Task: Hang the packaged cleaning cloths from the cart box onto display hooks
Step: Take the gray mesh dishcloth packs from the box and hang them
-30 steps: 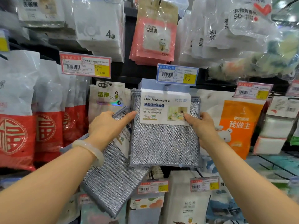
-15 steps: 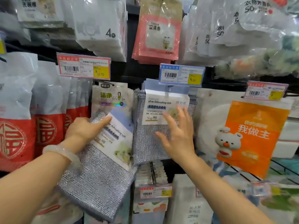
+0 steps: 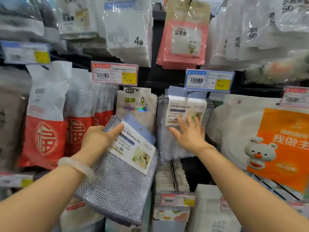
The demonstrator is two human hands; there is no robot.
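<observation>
My left hand (image 3: 98, 139) grips a tilted cloth pack (image 3: 122, 173) by its upper left corner, thumb across the card, in front of the rack's lower rows. My right hand (image 3: 189, 136) lies open, fingers spread flat on the hung cloth packs (image 3: 184, 111) under the blue price tag (image 3: 209, 80).

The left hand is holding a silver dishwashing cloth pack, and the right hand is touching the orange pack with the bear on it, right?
Not quite. In the head view the right hand lies with spread fingers on the hanging silver cloth pack under the blue price tag, not on the orange bear pack, which hangs untouched further right. The left hand does hold a silver dishwashing cloth pack.
</observation>
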